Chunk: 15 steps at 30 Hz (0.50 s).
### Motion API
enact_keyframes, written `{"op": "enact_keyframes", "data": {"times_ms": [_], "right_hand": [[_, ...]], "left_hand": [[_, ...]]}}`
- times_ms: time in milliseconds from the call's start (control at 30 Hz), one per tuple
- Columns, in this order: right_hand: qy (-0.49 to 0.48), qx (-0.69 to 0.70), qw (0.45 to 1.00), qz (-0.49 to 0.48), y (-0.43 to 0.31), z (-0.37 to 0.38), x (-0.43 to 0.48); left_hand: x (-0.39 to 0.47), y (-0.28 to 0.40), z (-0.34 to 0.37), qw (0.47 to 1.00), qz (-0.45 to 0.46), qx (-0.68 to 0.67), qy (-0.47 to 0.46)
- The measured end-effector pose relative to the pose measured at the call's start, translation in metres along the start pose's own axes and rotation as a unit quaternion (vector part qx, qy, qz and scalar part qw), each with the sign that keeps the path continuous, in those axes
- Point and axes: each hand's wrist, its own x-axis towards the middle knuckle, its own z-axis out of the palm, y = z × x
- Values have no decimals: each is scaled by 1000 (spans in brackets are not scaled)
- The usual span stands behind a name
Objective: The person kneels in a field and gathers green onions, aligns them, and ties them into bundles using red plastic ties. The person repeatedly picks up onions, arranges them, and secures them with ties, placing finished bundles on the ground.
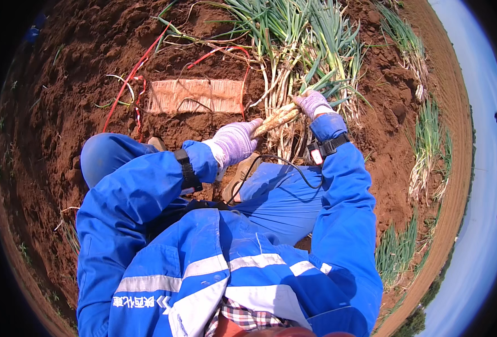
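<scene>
Both my hands wear purple-and-white knit gloves. My right hand (pixel 315 103) grips a small bunch of long green onions (pixel 280 118) where the pale stalks meet the green leaves. At the lower, root end, the fingers of my left hand (pixel 233 141) close on the same stalks. Dry, yellowish outer skin covers the stalks, which slant between the two hands. Right behind them lies a large heap of green onions (pixel 278 80) on the soil, leaves pointing away from me and roots towards me.
A flat pinkish bundle of thin strips (pixel 193 96) lies on the red soil, beside red plastic ribbon (pixel 137 69). More onion bunches (pixel 425 147) form a row at right. My shoe (pixel 242 177) is close below my hands. A black cable (pixel 273 156) loops near my right wrist.
</scene>
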Motion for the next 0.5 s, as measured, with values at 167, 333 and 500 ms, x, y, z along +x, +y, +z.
{"op": "enact_keyframes", "data": {"times_ms": [167,333,500], "right_hand": [[139,-88,984,71,32,-14,12],[106,435,880,159,86,-28,19],[-67,403,913,-14,52,0,23]], "left_hand": [[0,1,-6,1000,-5,-6,-6],[3,-2,-12,999,10,-32,-8],[5,-9,-15,997,78,-24,-10]]}}
